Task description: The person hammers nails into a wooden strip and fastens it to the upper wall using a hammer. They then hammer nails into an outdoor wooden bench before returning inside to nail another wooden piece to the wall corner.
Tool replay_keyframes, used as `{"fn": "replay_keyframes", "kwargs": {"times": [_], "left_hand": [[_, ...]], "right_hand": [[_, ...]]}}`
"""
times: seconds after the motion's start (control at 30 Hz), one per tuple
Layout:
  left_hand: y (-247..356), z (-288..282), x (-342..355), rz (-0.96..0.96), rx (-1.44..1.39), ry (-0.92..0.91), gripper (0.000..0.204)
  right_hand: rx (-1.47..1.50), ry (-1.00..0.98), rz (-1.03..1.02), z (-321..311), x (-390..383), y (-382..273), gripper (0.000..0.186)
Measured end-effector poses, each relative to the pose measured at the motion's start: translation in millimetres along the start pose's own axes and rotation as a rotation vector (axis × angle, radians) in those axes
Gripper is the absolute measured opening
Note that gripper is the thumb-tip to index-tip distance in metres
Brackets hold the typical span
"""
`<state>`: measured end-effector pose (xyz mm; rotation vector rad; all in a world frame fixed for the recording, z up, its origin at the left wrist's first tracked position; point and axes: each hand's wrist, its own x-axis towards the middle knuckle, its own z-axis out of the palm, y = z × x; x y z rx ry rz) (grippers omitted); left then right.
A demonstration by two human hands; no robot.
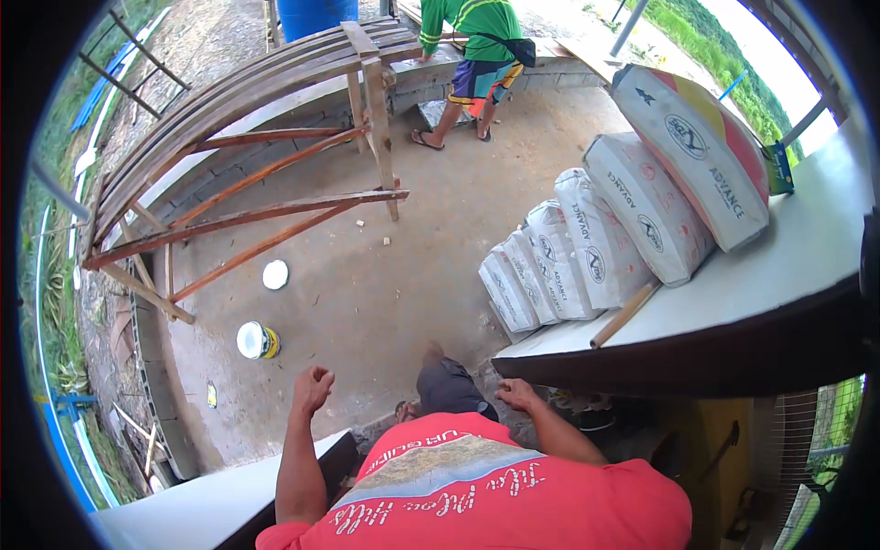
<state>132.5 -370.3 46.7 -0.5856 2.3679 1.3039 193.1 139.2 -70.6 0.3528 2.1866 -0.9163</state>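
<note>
My left hand (313, 389) is raised to the left of my body, its fingers curled in with nothing seen in them. My right hand (519, 394) is also curled, close to the dark edge of a white ledge (724, 284), and no object shows in it. Nearest to the left hand stands a small paint bucket (257, 340) with a yellow and black label on the concrete floor. A round white lid (275, 274) lies flat beyond it. Beyond the right hand, several large white sacks (568, 261) are piled beside the ledge.
A slatted wooden frame (266, 206) stands along the low block wall at left. Behind it is a blue barrel (316, 16). A person in a green top (484, 32) bends by the far wall. A wooden stick (626, 314) leans by the sacks.
</note>
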Motion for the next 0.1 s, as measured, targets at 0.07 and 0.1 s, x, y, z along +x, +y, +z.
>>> {"fn": "replay_keyframes", "kwargs": {"times": [0.07, 0.1], "left_hand": [[27.1, 2.6, 39.8, 0.046, -0.012, -0.037, 0.033], [55.1, 6.3, 60.4, 0.101, -0.025, -0.078, 0.034]], "right_hand": [[-0.029, -0.009, -0.038, -9.6, 28.0, -22.3, 0.06], [-0.136, -0.013, -0.058, -12.5, 45.8, -21.4, 0.061]]}}
